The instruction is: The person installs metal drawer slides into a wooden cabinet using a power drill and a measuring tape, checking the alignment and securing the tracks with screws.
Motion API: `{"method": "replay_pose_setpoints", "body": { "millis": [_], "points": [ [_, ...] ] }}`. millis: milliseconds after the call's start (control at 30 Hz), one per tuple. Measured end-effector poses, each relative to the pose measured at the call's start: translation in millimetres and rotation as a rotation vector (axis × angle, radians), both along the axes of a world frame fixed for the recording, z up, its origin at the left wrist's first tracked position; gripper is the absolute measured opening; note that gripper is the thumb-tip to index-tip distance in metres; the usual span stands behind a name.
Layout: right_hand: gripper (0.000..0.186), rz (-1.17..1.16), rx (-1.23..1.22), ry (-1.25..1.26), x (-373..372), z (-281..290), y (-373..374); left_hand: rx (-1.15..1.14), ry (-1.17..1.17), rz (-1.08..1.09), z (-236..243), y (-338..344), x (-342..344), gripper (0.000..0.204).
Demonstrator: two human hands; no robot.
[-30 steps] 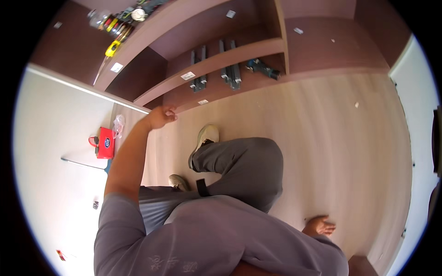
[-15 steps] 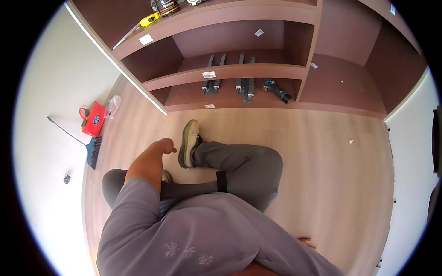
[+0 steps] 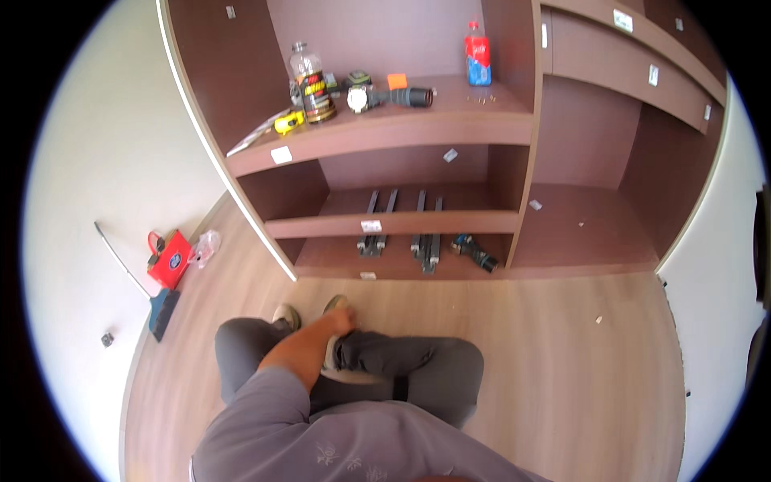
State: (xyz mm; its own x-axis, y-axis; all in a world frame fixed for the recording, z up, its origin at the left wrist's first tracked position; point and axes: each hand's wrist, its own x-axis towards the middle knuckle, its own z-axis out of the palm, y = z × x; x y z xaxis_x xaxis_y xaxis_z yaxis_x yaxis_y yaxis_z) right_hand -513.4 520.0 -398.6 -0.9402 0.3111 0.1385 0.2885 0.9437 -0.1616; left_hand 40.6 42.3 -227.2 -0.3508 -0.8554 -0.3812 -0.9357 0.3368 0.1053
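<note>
Shoe point(image 3: 335, 304) down on the floor point(image 3: 562, 361), in front of the cabinet point(image 3: 466, 222), and here comes the left hand point(image 3: 344, 321) right over it! A second ago that hand is well off toward the cabinet, then just beside the shoe; now it covers part of it, though whether they touch I can't tell. Fingers? Too small and blurred to call, curled or spread, and nothing shows in their hold. The right hand, on the floor a second back, is out of view, so no call on its fingers either. What that means: all the handwork in sight sits at the foot, while the rails point(image 3: 433, 251) and the drill point(image 3: 475, 252) lie apart from it, low in the cabinet. The view tips up too, bringing in more of the upper shelf point(image 3: 466, 128): a clear bottle point(image 3: 313, 84) near the yellow tape measure point(image 3: 289, 122), a red-and-blue bottle point(image 3: 479, 60) upright farther right. Other shoe point(image 3: 287, 316) just to the left, and off at the wall, a broom point(image 3: 163, 313) near a red bag point(image 3: 169, 263)
</note>
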Motion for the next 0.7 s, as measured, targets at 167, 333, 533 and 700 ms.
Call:
{"method": "replay_pose_setpoints", "body": {
  "millis": [167, 333, 533, 700],
  "points": [
    [0.081, -0.074, -0.042, 0.056, -9, 12, -17, 0.045, -0.043, -0.025, -25, 14, -17, 0.039],
    [0.082, -0.046, 0.027, 0.053, -6, 7, -11, -0.326, 0.218, 0.293, 20, -84, 5, 0.021],
    [0.082, -0.043, 0.214, -0.032, 3, -14, 45, -0.376, -0.212, 0.168, 188, -93, 9, 0.034],
    [0.083, -0.066, 0.198, -0.083, 6, -14, 79, -0.338, -0.212, 0.206, 180, -100, 35, 0.033]
  ]
}}
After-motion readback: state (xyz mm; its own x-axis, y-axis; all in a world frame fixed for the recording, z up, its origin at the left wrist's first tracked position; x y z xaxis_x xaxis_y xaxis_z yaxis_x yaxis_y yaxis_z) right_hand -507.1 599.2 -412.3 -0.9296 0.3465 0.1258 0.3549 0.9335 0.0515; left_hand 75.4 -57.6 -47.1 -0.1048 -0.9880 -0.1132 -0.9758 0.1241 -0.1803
